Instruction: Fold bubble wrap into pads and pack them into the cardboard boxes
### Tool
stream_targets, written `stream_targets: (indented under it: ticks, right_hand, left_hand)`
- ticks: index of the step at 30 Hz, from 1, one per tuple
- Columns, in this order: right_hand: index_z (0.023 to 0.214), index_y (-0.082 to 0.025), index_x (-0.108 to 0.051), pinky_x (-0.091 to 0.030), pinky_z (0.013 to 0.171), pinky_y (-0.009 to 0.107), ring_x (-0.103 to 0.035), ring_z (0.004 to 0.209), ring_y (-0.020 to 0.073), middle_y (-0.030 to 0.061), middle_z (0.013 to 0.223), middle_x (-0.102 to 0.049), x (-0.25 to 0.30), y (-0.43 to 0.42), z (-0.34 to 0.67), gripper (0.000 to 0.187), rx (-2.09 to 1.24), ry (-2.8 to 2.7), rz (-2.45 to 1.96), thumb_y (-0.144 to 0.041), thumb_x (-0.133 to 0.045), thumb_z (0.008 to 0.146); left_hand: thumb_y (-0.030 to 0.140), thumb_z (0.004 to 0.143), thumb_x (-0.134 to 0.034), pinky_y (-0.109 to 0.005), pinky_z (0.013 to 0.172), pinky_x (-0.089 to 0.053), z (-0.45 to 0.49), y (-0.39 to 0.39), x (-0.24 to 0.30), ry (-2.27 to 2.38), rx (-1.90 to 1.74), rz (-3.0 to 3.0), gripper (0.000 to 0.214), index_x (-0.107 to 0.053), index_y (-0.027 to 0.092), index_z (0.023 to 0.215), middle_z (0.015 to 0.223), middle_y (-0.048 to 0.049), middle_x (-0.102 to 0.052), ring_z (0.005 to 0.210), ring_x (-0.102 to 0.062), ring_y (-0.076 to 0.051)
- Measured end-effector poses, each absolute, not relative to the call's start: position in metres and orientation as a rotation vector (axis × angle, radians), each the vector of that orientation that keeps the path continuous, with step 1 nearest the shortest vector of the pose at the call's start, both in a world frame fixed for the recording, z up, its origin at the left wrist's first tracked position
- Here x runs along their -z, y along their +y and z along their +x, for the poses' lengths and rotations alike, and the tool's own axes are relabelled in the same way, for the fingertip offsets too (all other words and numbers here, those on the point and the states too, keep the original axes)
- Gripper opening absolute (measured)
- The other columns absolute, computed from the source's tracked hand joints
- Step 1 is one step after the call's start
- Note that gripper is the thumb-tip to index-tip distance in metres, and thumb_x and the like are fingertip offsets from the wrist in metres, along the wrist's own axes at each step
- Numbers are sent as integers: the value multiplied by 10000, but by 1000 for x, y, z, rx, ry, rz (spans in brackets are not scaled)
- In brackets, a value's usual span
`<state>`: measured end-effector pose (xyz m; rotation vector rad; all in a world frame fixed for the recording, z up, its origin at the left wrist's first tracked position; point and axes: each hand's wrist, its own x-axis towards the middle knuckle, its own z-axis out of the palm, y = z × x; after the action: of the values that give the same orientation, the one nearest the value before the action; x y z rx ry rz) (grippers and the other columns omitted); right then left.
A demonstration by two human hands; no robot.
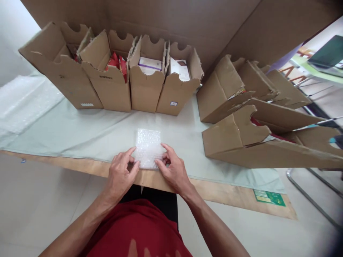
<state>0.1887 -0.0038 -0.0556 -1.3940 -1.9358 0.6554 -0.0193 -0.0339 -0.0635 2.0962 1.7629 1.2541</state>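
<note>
A small folded rectangle of clear bubble wrap point(148, 148) lies flat near the front edge of the table. Whether anything is inside it I cannot tell. My left hand point(122, 169) has its thumb and index finger on the left edge of the wrap, fingers curled. On the opposite edge, my right hand point(174, 167) holds it the same way, thumb low at the near corner and index finger higher up.
Several open cardboard bins stand along the back, one with red packets point(117, 63), others with white boxes point(150, 64). More cardboard bins point(225, 141) stand at the right. A bubble wrap sheet point(25, 101) lies at the left on the pale cloth point(88, 132).
</note>
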Motion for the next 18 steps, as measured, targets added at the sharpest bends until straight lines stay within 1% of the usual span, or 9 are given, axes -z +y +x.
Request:
stream_targets:
  ticks: [3, 4, 6, 9, 11, 13, 15, 16, 18]
  right_hand:
    - [1414, -204, -523, -542, 765, 374, -651, 705, 194, 35, 912, -724, 56, -5, 188, 460, -364, -1981, -1390, -258, -614, 967]
    - [1413, -210, -521, -537, 776, 389, -663, 747, 211, 58, 956, -728, 54, -8, 189, 447, -257, -1995, -1359, -271, -609, 978]
    - [1383, -216, -542, -526, 816, 418, -685, 907, 259, 111, 1080, -724, 48, -16, 192, 414, -127, -2077, -1270, -274, -613, 980]
    - [1309, -199, -605, -498, 938, 482, -619, 1204, 330, 168, 1331, -665, 41, -23, 192, 365, -176, -2356, -1136, -246, -628, 947]
    - [1273, -194, -640, -481, 982, 503, -581, 1283, 333, 164, 1398, -645, 40, -20, 189, 317, -238, -2491, -1085, -215, -608, 958]
    - [1231, -203, -674, -484, 975, 485, -610, 1254, 302, 142, 1351, -686, 42, -13, 187, 263, -249, -2498, -1069, -172, -563, 994]
    - [1174, -205, -700, -493, 938, 448, -665, 1151, 264, 119, 1243, -742, 42, -6, 186, 241, -281, -2434, -1048, -147, -521, 1024]
    - [1148, -203, -707, -497, 917, 431, -687, 1085, 248, 106, 1180, -764, 42, -4, 187, 236, -322, -2396, -1041, -150, -506, 1036]
    - [1106, -202, -714, -505, 882, 403, -709, 962, 223, 77, 1056, -790, 40, -1, 188, 228, -448, -2331, -1033, -184, -492, 1058]
  left_hand:
    - [186, 952, -595, -360, 784, -523, -18, -31, 67, 1831, -1193, 2142, 391, -570, 189, 1343, 771, 0, -657, 745, -621, -192]
    - [177, 951, -592, -362, 784, -520, -18, -31, 67, 1842, -1169, 2147, 410, -555, 195, 1359, 771, 0, -653, 749, -616, -196]
    - [169, 950, -589, -376, 791, -521, -18, -30, 67, 1846, -1109, 2169, 443, -528, 193, 1389, 788, -8, -651, 763, -608, -209]
    - [183, 959, -588, -407, 828, -538, -20, -30, 65, 1850, -1046, 2195, 473, -496, 187, 1423, 924, -57, -663, 855, -626, -237]
    - [210, 965, -602, -433, 884, -551, -22, -31, 63, 1845, -1048, 2220, 464, -504, 204, 1419, 1119, -118, -650, 1002, -641, -267]
    - [238, 954, -640, -483, 973, -538, -25, -33, 58, 1766, -1044, 2302, 427, -550, 211, 1370, 1341, -178, -582, 1193, -604, -317]
    - [233, 930, -673, -542, 1052, -496, -29, -36, 52, 1624, -1016, 2405, 358, -612, 198, 1281, 1466, -201, -525, 1338, -526, -370]
    - [208, 920, -675, -561, 1076, -474, -31, -38, 49, 1559, -999, 2437, 309, -640, 195, 1227, 1483, -196, -531, 1381, -495, -383]
    - [135, 914, -645, -557, 1084, -459, -35, -40, 44, 1471, -994, 2438, 222, -677, 204, 1123, 1403, -156, -628, 1385, -503, -369]
